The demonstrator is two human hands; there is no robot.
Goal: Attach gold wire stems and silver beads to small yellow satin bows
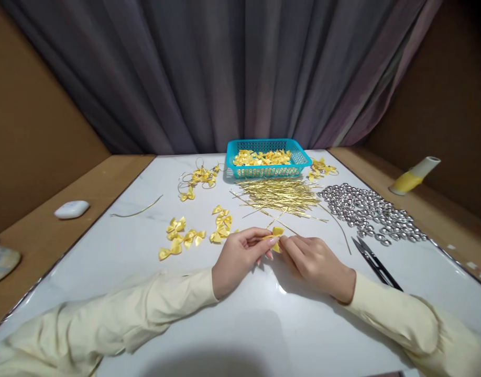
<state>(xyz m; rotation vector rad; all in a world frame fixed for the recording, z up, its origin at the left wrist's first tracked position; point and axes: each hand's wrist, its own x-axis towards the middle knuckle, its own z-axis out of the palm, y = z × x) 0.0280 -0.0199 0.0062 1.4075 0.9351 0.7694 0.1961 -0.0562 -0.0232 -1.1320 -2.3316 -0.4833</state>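
Observation:
My left hand (240, 254) pinches a small yellow ribbon bow (277, 231) between thumb and fingers, just above the tabletop. From the other side, my right hand (313, 262) is closed with its fingertips against the same bow; whether a thin wire is also in them is hidden. Loose yellow bows (176, 246) lie left of my left hand, and a smaller cluster of bows (221, 225) lies closer to it. Beyond both hands is a heap of gold wire ties (280, 196). Black thread snips (376, 264) rest beside my right wrist.
A turquoise basket (270, 170) with yellow bows stands at the back. Bows with wire loops (203, 177) lie left of it, others (321, 168) right. Silver beads (366, 209) spread at right. A single wire (138, 210), a white case (72, 209) and a yellow-white tube (415, 175) are at the sides.

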